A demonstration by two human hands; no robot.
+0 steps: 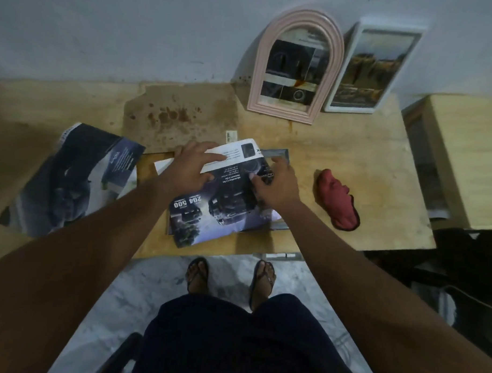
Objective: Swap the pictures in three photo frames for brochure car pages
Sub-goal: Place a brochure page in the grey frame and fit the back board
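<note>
A dark brochure car page (pixel 210 213) lies over a grey rectangular photo frame (pixel 279 154) flat on the wooden table (pixel 351 162). My left hand (pixel 192 165) presses flat on the page's folded upper part. At the page's right side, my right hand (pixel 278 184) pinches its edge with bent fingers. A pink arched frame (pixel 256 83) and a white rectangular frame (pixel 334 105) lean against the wall at the back, each with a car picture inside. The frame under the page is mostly hidden.
The rest of the brochure (pixel 72 180) lies crumpled at the table's left. A red cloth (pixel 337 199) sits right of my right hand. A second wooden table (pixel 463 155) stands at the right. My feet in sandals (pixel 230 275) show below the table's front edge.
</note>
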